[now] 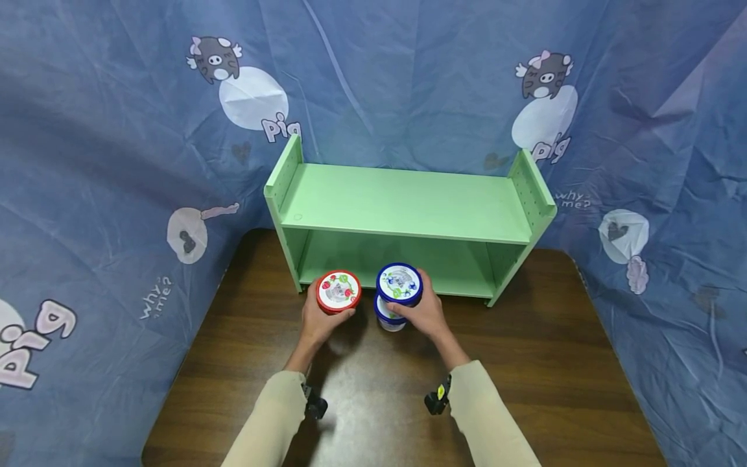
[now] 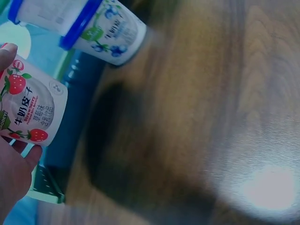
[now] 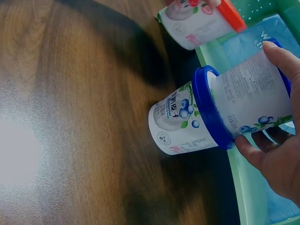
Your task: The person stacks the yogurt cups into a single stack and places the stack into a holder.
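Two cream sleeves (image 1: 274, 415) reaching in over the near edge of a dark wooden bench (image 1: 554, 363), with bare bench to either side and rounded corners showing at the far right and left. Left hand (image 1: 318, 321) curled in a firm grip around a red-lidded strawberry yogurt cup (image 1: 338, 291), held up off the bench; fingers and thumb seen from the left wrist wrapped about the printed side (image 2: 33, 112). Just beside it, right hand (image 1: 423, 311) gripping a blue-lidded blueberry cup (image 1: 399, 283), seated directly on top of a second blueberry cup (image 1: 390, 319), itself standing on the bench; seen from the right wrist, upper cup (image 3: 255, 89) base resting on the blue lid of the lower cup (image 3: 180, 124). The red-lidded cup near the stack but apart from it. Immediately behind, a pale green two-tier shelf (image 1: 408, 204), front edge of its lower tier just beyond the cups, top board wide and bare between raised side panels. Behind and around, a blue cloth backdrop (image 1: 408, 78) printed with cartoon pigs, closing in on the bench's far, left and right sides.
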Available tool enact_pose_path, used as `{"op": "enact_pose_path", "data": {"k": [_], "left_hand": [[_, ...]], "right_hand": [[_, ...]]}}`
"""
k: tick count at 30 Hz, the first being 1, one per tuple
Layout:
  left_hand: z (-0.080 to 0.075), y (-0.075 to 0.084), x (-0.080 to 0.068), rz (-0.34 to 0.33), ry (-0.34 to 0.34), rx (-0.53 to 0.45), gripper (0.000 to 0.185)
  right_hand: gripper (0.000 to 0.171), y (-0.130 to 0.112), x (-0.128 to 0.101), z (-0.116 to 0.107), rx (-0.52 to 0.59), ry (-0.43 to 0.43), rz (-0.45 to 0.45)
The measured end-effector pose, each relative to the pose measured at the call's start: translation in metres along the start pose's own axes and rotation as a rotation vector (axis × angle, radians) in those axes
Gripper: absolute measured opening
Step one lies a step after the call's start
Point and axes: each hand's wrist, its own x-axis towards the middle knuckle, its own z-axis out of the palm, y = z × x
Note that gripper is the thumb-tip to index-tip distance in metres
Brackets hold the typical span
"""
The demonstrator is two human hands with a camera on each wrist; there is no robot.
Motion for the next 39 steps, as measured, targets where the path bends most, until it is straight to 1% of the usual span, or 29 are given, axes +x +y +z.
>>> {"op": "enact_pose_path", "data": {"k": [6,13,24,32,34,39], "left_hand": [[-0.004,0.016,0.004,0.016,-0.018,0.025,0.106],[-0.006,0.035,0.005,0.082,-0.032,-0.003,0.104],[-0.007,0.062,0.006,0.126,-0.053,-0.017,0.104],[-0.004,0.083,0.006,0.157,-0.064,-0.039,0.103],[-0.003,0.086,0.006,0.162,-0.066,-0.045,0.103],[0.003,0.094,0.007,0.197,-0.087,-0.09,0.102]], "right_hand": [[0.106,-0.001,0.0,0.0,0.001,-0.003,-0.002],[0.105,0.0,-0.001,0.0,-0.005,-0.007,-0.007],[0.106,-0.001,-0.001,0.0,0.006,-0.015,0.002],[0.103,-0.001,-0.002,0.0,0.009,-0.009,-0.012],[0.103,-0.001,-0.002,0.0,0.009,-0.01,-0.013],[0.105,0.001,-0.001,0.0,0.008,-0.012,-0.018]]}}
